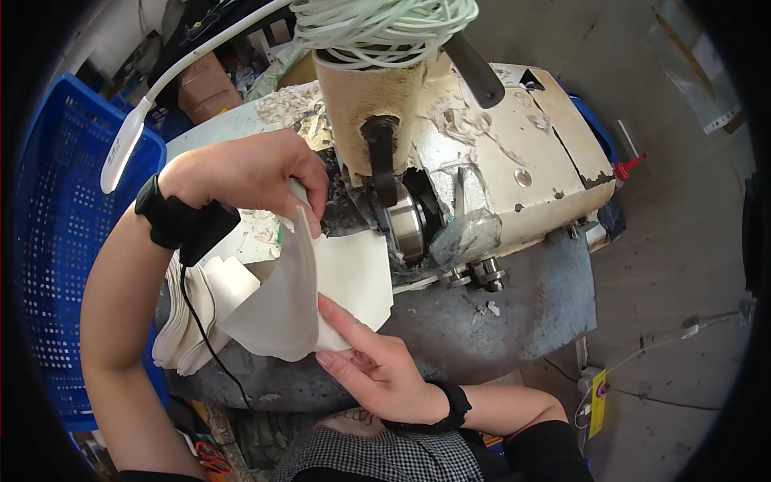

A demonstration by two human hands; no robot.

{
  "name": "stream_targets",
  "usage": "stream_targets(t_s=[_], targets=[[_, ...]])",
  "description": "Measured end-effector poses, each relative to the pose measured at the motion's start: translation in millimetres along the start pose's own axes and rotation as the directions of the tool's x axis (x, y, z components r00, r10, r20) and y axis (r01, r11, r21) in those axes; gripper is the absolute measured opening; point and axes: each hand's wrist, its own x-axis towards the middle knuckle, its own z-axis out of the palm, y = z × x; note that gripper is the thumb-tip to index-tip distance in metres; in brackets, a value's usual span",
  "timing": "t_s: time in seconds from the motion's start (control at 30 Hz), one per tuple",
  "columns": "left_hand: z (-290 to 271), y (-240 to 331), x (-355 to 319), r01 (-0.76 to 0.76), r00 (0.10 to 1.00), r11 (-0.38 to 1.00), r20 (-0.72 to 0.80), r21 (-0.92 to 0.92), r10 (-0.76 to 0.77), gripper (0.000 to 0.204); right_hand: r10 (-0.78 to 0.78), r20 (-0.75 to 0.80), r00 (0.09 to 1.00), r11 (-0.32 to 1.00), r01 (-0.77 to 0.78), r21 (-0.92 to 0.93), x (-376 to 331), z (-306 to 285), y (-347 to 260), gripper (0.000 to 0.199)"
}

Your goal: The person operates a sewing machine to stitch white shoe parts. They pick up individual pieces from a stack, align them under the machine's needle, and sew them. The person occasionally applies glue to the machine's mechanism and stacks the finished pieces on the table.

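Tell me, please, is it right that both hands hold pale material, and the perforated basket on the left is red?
Not quite: the perforated basket is blue, as the head view shows; the left hand and right hand do hold pale material.

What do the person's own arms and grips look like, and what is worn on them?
The left grip and right grip are ungloved, with bare forearms. On the left is a black wrist strap with a dark, box-like unit; a thin black cable runs down from it. On the right are a black wristband and, higher up, a black sleeve.
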Motion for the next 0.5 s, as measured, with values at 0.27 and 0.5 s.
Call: stream_targets(t_s=[0.27,0.5], targets=[[4.7,4.9,7.3,-0.060,0.991,0.998,-0.117,-0.007,0.059,0.018,-0.061,-0.096,0.994,0.997,0.056,-0.050,-2.7,-9.4,2.8,0.055],[30.9,-0.1,15.4,-0.106,0.935,0.986,-0.350,-0.127,0.056,0.022,-0.142,-0.273,0.952,0.987,0.114,-0.116,-11.7,-35.1,-1.9,0.044]])
